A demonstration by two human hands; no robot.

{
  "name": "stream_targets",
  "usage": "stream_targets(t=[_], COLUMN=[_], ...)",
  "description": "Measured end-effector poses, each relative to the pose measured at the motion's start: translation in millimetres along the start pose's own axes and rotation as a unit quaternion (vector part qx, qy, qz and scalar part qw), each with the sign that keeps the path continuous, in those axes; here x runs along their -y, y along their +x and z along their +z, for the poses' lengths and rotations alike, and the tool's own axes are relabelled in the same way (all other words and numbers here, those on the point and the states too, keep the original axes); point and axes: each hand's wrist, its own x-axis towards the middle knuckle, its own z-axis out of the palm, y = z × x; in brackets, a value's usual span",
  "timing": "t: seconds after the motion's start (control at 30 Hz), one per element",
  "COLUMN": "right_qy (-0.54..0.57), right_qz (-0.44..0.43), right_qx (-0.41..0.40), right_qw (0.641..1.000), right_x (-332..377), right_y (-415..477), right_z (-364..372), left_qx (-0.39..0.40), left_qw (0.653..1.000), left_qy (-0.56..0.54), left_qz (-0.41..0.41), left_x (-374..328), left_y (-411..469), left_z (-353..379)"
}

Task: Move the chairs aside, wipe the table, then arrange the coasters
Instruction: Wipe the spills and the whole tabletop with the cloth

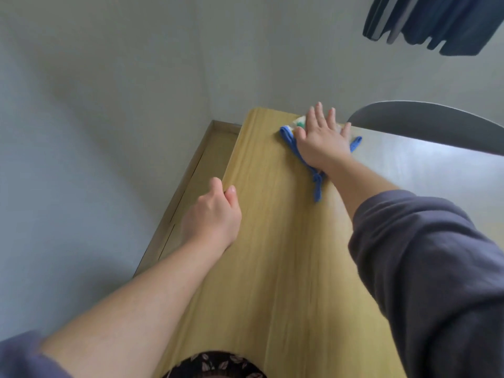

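Right hand (321, 140), fingers spread flat, presses cloth (288, 138) at far tabletop (272, 241) corner; left hand (212, 214) grips the edge; best sweep back in overlapping strokes.

The table (272, 241) runs from the bottom centre of the frame up to its middle, and the cloth (289, 137) lies on its far end, under the flat right hand (323, 140). The left hand (212, 214) grips the table's left edge at mid-frame, below and left of the cloth. The chair (425, 124) stands at the right edge of the frame, behind the table's far side, with clothes (436, 23) hanging above it in the upper right corner.
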Motion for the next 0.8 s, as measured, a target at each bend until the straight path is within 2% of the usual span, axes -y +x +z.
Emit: stream_targets(t=[0.2, 0.4, 0.5, 0.67, 0.8], right_qy=[0.004, 0.016, 0.007, -0.015, -0.017], right_qz=[0.097, 0.209, 0.141, -0.081, -0.137], right_qx=[-0.008, -0.016, -0.008, 0.009, 0.014], right_qw=[0.995, 0.978, 0.990, 0.997, 0.990], right_x=[-56, -26, 22, 103, 95], right_y=[-23, -30, -29, -39, -42], right_z=[-9, -4, 4, 21, 23], left_qx=[0.005, 0.002, 0.004, 0.009, 0.014], left_qw=[1.000, 1.000, 0.999, 0.999, 0.999], left_qy=[-0.020, -0.023, -0.034, -0.049, -0.052], left_qz=[0.000, 0.014, 0.016, 0.004, -0.002], left_x=[0, 0, -1, -3, -1], left_y=[-2, 1, 1, 3, 4], left_z=[-3, -1, -2, -3, -1])
